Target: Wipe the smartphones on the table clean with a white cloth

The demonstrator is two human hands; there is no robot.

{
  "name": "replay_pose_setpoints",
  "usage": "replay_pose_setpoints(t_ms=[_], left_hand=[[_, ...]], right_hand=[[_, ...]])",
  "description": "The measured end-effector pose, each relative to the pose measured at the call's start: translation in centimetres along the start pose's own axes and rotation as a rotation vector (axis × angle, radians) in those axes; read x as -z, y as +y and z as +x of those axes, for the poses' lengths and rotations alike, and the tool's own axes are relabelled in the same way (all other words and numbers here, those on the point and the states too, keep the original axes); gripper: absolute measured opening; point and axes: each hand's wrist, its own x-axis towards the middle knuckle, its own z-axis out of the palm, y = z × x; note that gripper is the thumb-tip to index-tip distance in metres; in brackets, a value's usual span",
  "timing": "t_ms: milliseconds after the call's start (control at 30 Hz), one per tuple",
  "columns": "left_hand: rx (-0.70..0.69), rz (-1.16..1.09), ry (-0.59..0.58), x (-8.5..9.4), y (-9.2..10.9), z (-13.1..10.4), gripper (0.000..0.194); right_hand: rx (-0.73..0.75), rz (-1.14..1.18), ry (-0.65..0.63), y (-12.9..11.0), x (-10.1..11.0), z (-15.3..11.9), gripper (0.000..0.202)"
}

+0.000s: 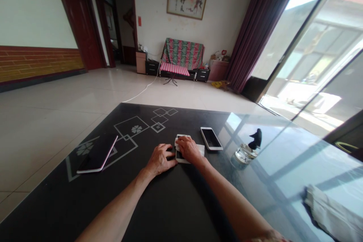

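Head-worn view, forward and down over the hands (176,155) and tabletop (159,204).

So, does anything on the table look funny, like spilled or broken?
No, nothing really stands out. I can't see a spill or a crack on the table. The cloth on the right is a bit crumpled, and the tablet on the left lies slanted, but neither looks wrong.

The top of the table (159,204) is seen to be smooth and shiny, and window light is bounced off it. Glossy, glassy fronts are seen on the phone (211,138) and tablet (98,154). The jar (245,154) is seen to be clear and shiny. The rag (333,211) is made of dull, crumpled cloth. The wipe (201,149) is seen to be matt.
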Motion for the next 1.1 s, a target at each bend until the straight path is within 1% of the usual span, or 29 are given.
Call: replay_pose_setpoints(t_ms=[200, 467, 600, 800, 1000, 1100], left_hand=[[-0.017, -0.005, 0.018, -0.2, -0.2, -0.1, 0.018], [-0.024, 0.011, 0.033, -0.6, -0.6, -0.1, 0.019], [-0.003, 0.005, 0.013, -0.4, -0.4, -0.1, 0.019], [0.010, 0.004, -0.013, -0.1, -0.1, 0.0, 0.019], [0.035, 0.008, -0.013, 0.1, 0.1, 0.0, 0.021], [0.039, 0.007, -0.013, 0.2, 0.3, 0.0, 0.021]], right_hand=[[0.038, 0.075, 0.002, -0.7, 0.8, -2.6, 0.030], [0.086, 0.106, -0.022, -1.7, 1.4, -5.0, 0.030], [0.095, 0.124, -0.029, -2.0, 1.5, -5.0, 0.030], [0.087, 0.128, 0.006, -2.1, 1.2, -4.6, 0.028], [0.125, 0.143, 0.005, -2.0, 1.5, -5.8, 0.029], [0.137, 0.151, 0.011, -1.8, 1.5, -6.0, 0.030]])
